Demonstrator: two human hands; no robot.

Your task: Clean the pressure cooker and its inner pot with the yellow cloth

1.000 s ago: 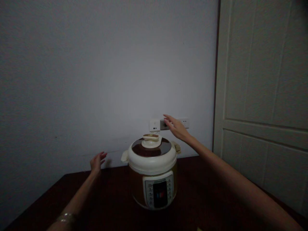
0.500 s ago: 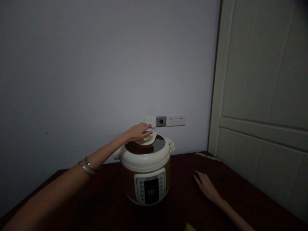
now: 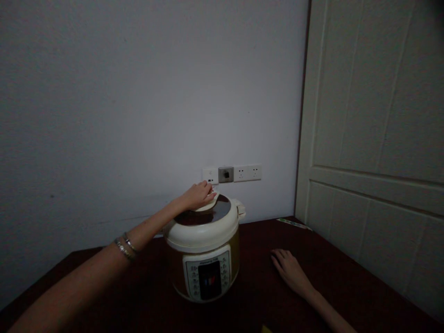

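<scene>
A white and brownish-gold electric pressure cooker (image 3: 204,237) stands on the dark red table. Its front carries a control panel (image 3: 209,276) with a dark display and buttons along both sides. My left hand (image 3: 198,196) grips the cream lid handle (image 3: 209,204) from the left and above, its fingers curled over it; the hand hides part of the handle. The lid sits on the cooker body. To the right of the cooker, my right hand (image 3: 290,273) rests palm down on the tabletop, fingers loosely stretched out, holding nothing.
Wall sockets (image 3: 247,172) and a grey switch plate (image 3: 226,174) are on the wall behind the cooker. A thin patterned strip (image 3: 294,224) lies at the table's back right. A pale panelled door (image 3: 367,138) borders the right side. Something yellow (image 3: 266,329) peeks in at the bottom edge.
The fingers of my left hand have curled further over the lid handle. The whole scene has shifted slightly left in view. My right hand still lies on the table.
</scene>
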